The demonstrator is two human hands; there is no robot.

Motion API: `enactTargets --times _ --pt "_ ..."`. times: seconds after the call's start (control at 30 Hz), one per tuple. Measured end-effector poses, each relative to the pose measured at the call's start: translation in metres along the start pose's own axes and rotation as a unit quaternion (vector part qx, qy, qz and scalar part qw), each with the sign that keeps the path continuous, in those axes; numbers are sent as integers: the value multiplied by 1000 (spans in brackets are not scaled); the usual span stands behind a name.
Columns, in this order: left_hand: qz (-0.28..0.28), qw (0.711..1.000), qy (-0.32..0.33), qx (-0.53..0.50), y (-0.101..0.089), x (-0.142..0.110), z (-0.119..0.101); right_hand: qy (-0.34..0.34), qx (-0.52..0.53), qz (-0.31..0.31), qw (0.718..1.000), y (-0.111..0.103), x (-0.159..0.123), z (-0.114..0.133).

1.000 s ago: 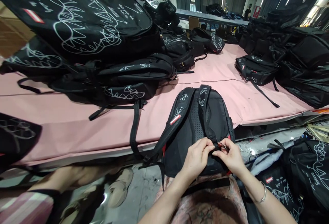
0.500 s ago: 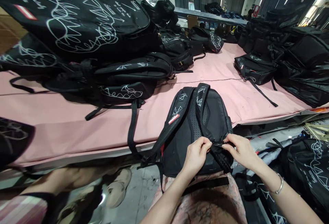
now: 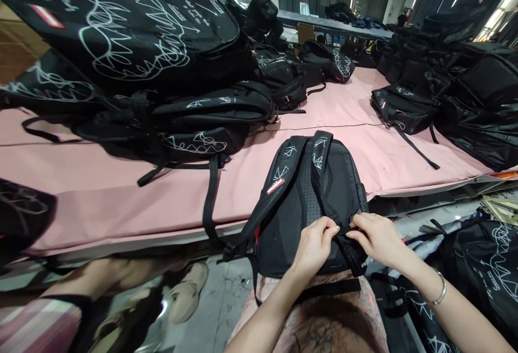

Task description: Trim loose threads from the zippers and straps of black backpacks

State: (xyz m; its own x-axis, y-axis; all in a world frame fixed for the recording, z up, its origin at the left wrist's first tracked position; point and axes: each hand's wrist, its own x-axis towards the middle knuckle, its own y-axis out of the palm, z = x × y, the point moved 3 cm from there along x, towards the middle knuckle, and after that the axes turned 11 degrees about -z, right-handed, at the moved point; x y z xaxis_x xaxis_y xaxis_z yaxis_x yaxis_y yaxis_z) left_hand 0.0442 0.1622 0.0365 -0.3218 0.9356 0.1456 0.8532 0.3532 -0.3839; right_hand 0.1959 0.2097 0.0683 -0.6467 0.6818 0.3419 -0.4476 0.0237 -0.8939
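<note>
A black backpack [image 3: 299,202] with white scribble print lies back-side up, half on the pink table edge and half on my lap. My left hand [image 3: 315,242] pinches the lower end of its right shoulder strap [image 3: 324,180]. My right hand [image 3: 374,237] is closed on the webbing strap [image 3: 352,253] just beside it, near the buckle. A bracelet sits on my right wrist. The left shoulder strap [image 3: 275,188] carries a small red label and hangs loose off the table edge.
The pink table [image 3: 101,202] holds a tall pile of black backpacks [image 3: 133,61] at left, and more backpacks [image 3: 404,107] at right and rear. Another person's leg and shoe [image 3: 186,293] show at lower left. Bags [image 3: 485,266] lie on the floor at right.
My right hand has moved from a pinch right against my left hand to a grip slightly farther right on the webbing. The strap end now hangs down between the hands.
</note>
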Motion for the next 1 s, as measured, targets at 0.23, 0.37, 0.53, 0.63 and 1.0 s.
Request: enactTargets --times 0.23,0.37,0.53,0.63,1.0 --pt "2 1000 11 13 3 1 0 -20 -22 25 999 -4 6 4" --pt "-9 998 -59 -27 3 1 6 105 128 -7 986 6 -5 -17" --pt "-37 969 -184 -158 10 3 22 220 281 -29 934 43 -39 -26" --pt "-21 950 -236 -205 18 6 30 245 228 -81 939 58 -52 -19" --pt "-83 794 -348 -492 23 9 15 127 198 -285 929 55 -53 10"
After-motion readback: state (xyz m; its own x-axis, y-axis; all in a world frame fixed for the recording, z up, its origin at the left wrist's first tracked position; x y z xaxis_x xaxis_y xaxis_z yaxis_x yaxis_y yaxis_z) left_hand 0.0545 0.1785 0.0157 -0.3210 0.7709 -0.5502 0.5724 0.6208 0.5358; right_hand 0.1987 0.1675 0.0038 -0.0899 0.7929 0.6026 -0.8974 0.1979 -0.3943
